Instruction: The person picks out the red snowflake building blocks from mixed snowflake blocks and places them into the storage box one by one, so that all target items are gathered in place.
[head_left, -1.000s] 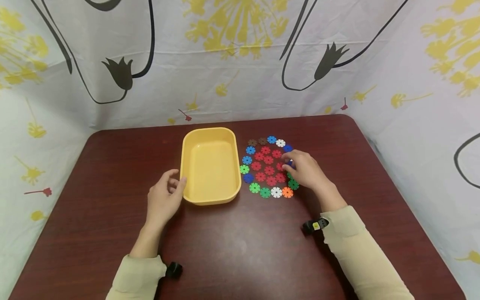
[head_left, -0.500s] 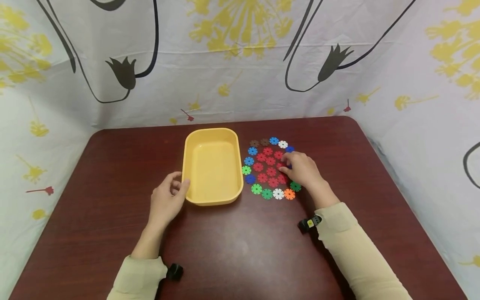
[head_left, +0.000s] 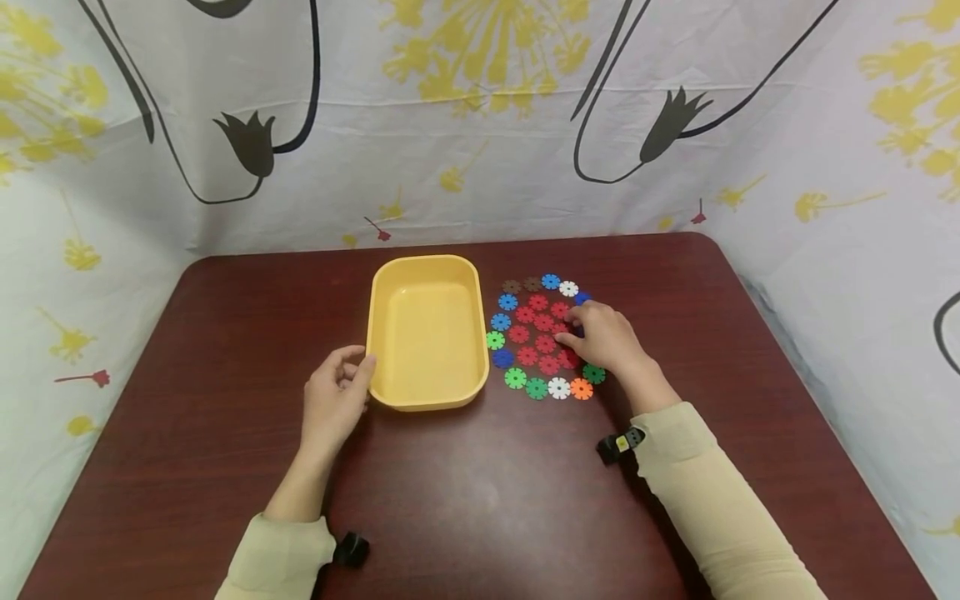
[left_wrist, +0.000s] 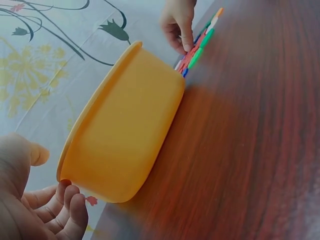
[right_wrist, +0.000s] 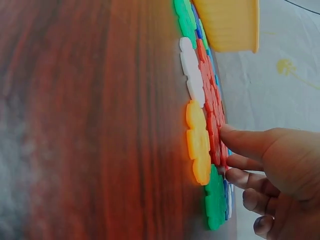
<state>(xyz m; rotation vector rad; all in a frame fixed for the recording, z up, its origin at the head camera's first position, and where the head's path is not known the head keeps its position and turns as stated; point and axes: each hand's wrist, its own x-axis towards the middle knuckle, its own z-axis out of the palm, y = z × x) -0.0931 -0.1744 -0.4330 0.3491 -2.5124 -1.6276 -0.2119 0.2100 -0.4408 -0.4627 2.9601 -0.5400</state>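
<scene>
A yellow plastic tray [head_left: 429,346] stands on the table. My left hand [head_left: 333,400] is at its left side, fingertips touching the rim and the thumb apart from it, as the left wrist view shows. To the right of the tray lie several notched plastic discs: red discs [head_left: 543,322] in the middle, with a ring of blue, green, white, brown and orange discs [head_left: 581,388] around them. My right hand [head_left: 609,340] is over the right side of this group. Its thumb and index finger pinch a red interlocking disc [right_wrist: 214,137], partly hidden by the fingers.
The dark red-brown table [head_left: 465,500] extends on all sides of the tray and discs. Behind it hangs a white cloth [head_left: 450,208] with yellow and grey flower prints. Small black devices [head_left: 618,446] are strapped at both wrists.
My right hand has moved slightly left, its thumb and index finger closing over a red disc at the right side. The left hand stays at the tray's rim. The head view shifts a little.
</scene>
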